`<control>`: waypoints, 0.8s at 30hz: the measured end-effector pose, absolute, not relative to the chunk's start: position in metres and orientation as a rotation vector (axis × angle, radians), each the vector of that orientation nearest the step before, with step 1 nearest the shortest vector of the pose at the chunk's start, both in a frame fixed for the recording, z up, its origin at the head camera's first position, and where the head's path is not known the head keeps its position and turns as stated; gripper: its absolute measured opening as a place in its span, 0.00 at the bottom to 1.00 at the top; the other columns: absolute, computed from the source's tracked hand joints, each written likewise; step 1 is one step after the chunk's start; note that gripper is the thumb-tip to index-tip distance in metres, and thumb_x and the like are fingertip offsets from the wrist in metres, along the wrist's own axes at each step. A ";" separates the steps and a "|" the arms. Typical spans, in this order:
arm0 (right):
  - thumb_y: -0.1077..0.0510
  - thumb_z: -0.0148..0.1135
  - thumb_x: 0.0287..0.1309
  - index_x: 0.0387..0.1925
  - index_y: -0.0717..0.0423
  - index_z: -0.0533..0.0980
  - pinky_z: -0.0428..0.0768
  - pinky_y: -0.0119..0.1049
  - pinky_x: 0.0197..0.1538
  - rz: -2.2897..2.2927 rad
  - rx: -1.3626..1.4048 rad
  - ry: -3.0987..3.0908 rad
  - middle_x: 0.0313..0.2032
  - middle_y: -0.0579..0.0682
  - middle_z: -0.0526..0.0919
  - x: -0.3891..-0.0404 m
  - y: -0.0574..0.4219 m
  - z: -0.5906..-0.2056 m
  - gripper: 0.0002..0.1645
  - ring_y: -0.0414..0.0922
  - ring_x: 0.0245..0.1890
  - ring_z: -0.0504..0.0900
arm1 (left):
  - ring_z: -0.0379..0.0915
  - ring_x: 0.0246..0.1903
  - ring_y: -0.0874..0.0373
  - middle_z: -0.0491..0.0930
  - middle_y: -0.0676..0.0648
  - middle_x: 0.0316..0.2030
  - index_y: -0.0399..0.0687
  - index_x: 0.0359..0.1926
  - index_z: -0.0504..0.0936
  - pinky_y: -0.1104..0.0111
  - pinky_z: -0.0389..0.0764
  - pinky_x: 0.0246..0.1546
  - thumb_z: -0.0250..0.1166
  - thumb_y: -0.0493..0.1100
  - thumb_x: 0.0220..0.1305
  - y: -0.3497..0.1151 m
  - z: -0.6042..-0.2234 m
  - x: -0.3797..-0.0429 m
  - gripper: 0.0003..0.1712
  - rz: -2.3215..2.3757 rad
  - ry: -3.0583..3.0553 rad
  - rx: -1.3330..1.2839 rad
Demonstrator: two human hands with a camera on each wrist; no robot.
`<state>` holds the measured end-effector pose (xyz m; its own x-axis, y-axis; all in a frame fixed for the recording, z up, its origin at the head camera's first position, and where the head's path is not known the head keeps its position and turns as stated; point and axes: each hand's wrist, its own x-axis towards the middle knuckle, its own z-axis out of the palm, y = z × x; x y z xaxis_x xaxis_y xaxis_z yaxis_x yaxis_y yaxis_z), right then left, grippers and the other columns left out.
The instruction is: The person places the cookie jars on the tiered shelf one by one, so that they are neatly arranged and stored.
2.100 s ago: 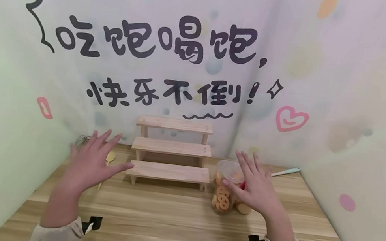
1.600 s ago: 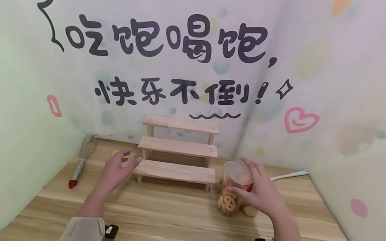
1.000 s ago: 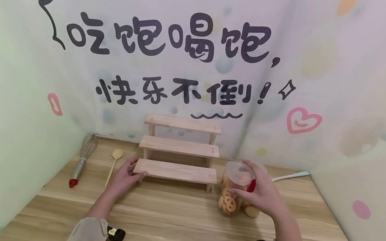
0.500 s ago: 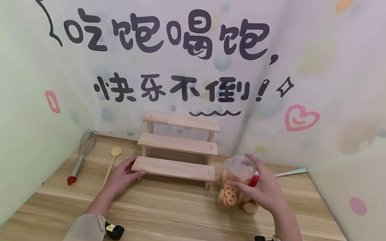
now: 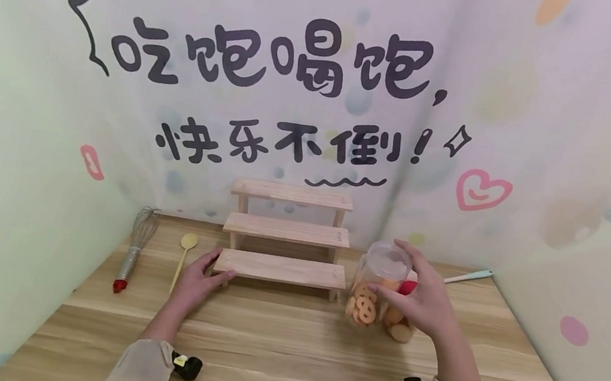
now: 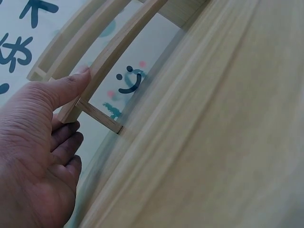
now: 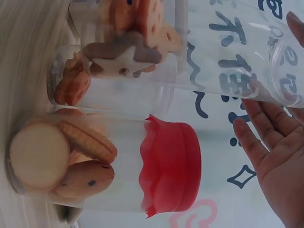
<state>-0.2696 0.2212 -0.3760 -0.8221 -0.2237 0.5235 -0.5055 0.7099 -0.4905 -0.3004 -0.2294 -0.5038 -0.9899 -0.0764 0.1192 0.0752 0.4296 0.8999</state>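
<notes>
My left hand (image 5: 199, 282) grips the left end of the bottom step of a three-tier wooden display stand (image 5: 279, 268). In the left wrist view the thumb lies on the front edge of the stand (image 6: 109, 57), fingers underneath. Near its top, my right hand (image 5: 428, 302) holds a clear lidded jar of cookies (image 5: 366, 304), slightly raised off the table. The right wrist view shows this jar (image 7: 213, 47) between thumb and fingers. Beside it stands a red-lidded cookie jar (image 7: 173, 166). Another clear jar (image 7: 118, 97) is partly hidden behind.
A whisk (image 5: 134, 253) and a yellow spoon (image 5: 185, 249) lie at the left of the wooden table (image 5: 276, 350). A utensil with a pale blue handle (image 5: 471, 276) lies at the back right. Printed cloth walls (image 5: 570, 151) surround the table.
My left hand has come down and right, and now grips the stand's left end. My right hand has closed round the clear jar and lifted it slightly. The stand stays in place.
</notes>
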 end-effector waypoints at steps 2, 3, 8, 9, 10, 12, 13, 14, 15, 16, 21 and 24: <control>0.37 0.78 0.39 0.69 0.33 0.60 0.80 0.62 0.53 0.894 0.574 -2.463 0.59 0.53 0.77 -0.270 0.219 -0.374 0.55 0.53 0.55 0.78 | 0.51 0.74 0.46 0.57 0.41 0.74 0.51 0.74 0.58 0.52 0.57 0.74 0.70 0.65 0.52 -0.230 -0.504 -0.301 0.54 -1.600 -2.533 0.008; 0.38 0.78 0.39 0.69 0.33 0.60 0.80 0.62 0.52 0.898 0.579 -2.453 0.59 0.53 0.77 -0.270 0.218 -0.373 0.55 0.52 0.54 0.78 | 0.51 0.74 0.46 0.57 0.41 0.74 0.51 0.74 0.58 0.52 0.57 0.74 0.70 0.65 0.52 -0.231 -0.503 -0.301 0.54 -1.601 -2.531 0.010; 0.41 0.79 0.39 0.69 0.35 0.61 0.80 0.62 0.53 0.902 0.606 -2.416 0.58 0.53 0.78 -0.273 0.214 -0.370 0.55 0.53 0.55 0.78 | 0.52 0.74 0.47 0.57 0.42 0.73 0.51 0.74 0.58 0.53 0.57 0.74 0.70 0.62 0.53 -0.229 -0.502 -0.298 0.53 -1.618 -2.524 0.016; 0.42 0.80 0.38 0.69 0.36 0.61 0.80 0.62 0.53 0.896 0.611 -2.405 0.57 0.53 0.78 -0.273 0.213 -0.369 0.56 0.53 0.54 0.79 | 0.52 0.74 0.47 0.57 0.42 0.74 0.51 0.74 0.58 0.53 0.57 0.74 0.70 0.62 0.53 -0.228 -0.501 -0.298 0.52 -1.620 -2.523 0.016; 0.42 0.80 0.38 0.69 0.37 0.61 0.80 0.61 0.52 0.886 0.618 -2.394 0.56 0.53 0.79 -0.274 0.211 -0.368 0.56 0.53 0.54 0.79 | 0.52 0.74 0.47 0.57 0.42 0.74 0.51 0.74 0.58 0.53 0.57 0.75 0.71 0.62 0.53 -0.228 -0.502 -0.297 0.52 -1.621 -2.522 0.019; 0.43 0.80 0.37 0.69 0.40 0.62 0.80 0.60 0.52 0.873 0.624 -2.372 0.55 0.53 0.79 -0.275 0.209 -0.365 0.56 0.53 0.53 0.79 | 0.52 0.74 0.47 0.57 0.42 0.73 0.51 0.74 0.58 0.53 0.57 0.75 0.71 0.62 0.52 -0.228 -0.502 -0.298 0.53 -1.618 -2.520 0.023; 0.43 0.80 0.37 0.69 0.40 0.62 0.80 0.60 0.53 0.874 0.619 -2.361 0.55 0.53 0.80 -0.275 0.207 -0.363 0.56 0.53 0.54 0.79 | 0.52 0.74 0.47 0.58 0.42 0.73 0.50 0.73 0.59 0.53 0.57 0.75 0.71 0.63 0.52 -0.229 -0.503 -0.298 0.53 -1.620 -2.515 0.026; 0.42 0.80 0.37 0.69 0.40 0.62 0.80 0.60 0.54 0.873 0.612 -2.354 0.55 0.53 0.80 -0.276 0.205 -0.361 0.56 0.53 0.54 0.79 | 0.52 0.74 0.47 0.58 0.42 0.73 0.50 0.73 0.59 0.53 0.57 0.75 0.71 0.63 0.52 -0.229 -0.503 -0.298 0.53 -1.624 -2.510 0.027; 0.42 0.80 0.38 0.69 0.40 0.62 0.79 0.60 0.55 0.874 0.604 -2.346 0.55 0.53 0.80 -0.276 0.202 -0.359 0.56 0.53 0.55 0.78 | 0.52 0.74 0.47 0.58 0.42 0.73 0.49 0.73 0.59 0.54 0.57 0.75 0.71 0.63 0.51 -0.229 -0.504 -0.299 0.53 -1.629 -2.505 0.025; 0.41 0.80 0.38 0.69 0.41 0.62 0.79 0.61 0.55 0.875 0.593 -2.340 0.55 0.53 0.80 -0.276 0.200 -0.357 0.56 0.54 0.56 0.78 | 0.52 0.74 0.47 0.58 0.42 0.73 0.49 0.73 0.59 0.54 0.56 0.75 0.71 0.63 0.51 -0.229 -0.505 -0.299 0.54 -1.637 -2.499 0.021; 0.38 0.79 0.37 0.69 0.42 0.62 0.81 0.58 0.52 0.877 0.538 -2.314 0.56 0.53 0.78 -0.283 0.187 -0.346 0.57 0.54 0.53 0.78 | 0.53 0.73 0.47 0.59 0.42 0.73 0.48 0.72 0.61 0.54 0.57 0.74 0.72 0.63 0.50 -0.229 -0.507 -0.301 0.53 -1.660 -2.470 0.015; 0.35 0.77 0.37 0.69 0.41 0.62 0.81 0.56 0.51 0.883 0.513 -2.315 0.56 0.52 0.78 -0.288 0.178 -0.341 0.57 0.53 0.52 0.78 | 0.54 0.73 0.47 0.60 0.42 0.72 0.50 0.72 0.62 0.54 0.58 0.74 0.72 0.62 0.51 -0.229 -0.508 -0.300 0.52 -1.651 -2.471 0.021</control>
<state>-0.2884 0.1778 -0.3410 -0.7442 -0.1370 0.6538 -0.5375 0.7039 -0.4643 -0.2995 -0.2286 -0.5080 -0.9856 -0.1053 0.1323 0.0819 0.3871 0.9184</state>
